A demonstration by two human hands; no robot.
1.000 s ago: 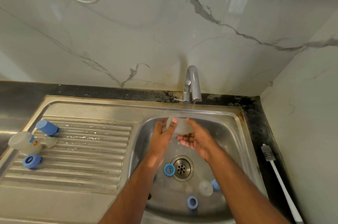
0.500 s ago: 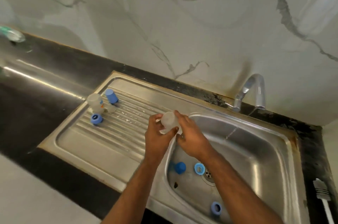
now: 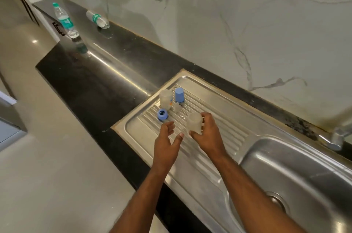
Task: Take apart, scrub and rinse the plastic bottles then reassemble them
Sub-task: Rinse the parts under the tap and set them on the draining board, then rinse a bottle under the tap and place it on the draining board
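My right hand (image 3: pixel 206 133) grips a small translucent bottle body (image 3: pixel 194 122) above the ribbed steel drainboard (image 3: pixel 219 137). Just left of it, my left hand (image 3: pixel 167 139) hovers with fingers loosely spread and holds nothing. At the drainboard's far left end stand another translucent bottle body (image 3: pixel 165 99), a blue cap (image 3: pixel 179 95), a blue screw ring (image 3: pixel 162 114) and a small clear teat (image 3: pixel 177 107).
The sink basin (image 3: pixel 297 179) with its drain (image 3: pixel 277 202) lies at the right, the tap (image 3: pixel 337 137) behind it. Two clear water bottles, one upright (image 3: pixel 65 20) and one lying (image 3: pixel 97 19), are far left on the black counter (image 3: pixel 91 84).
Both hands moved left from the basin to over the drainboard. My left hand let go of the bottle body, which my right hand now holds alone. The view swung left.
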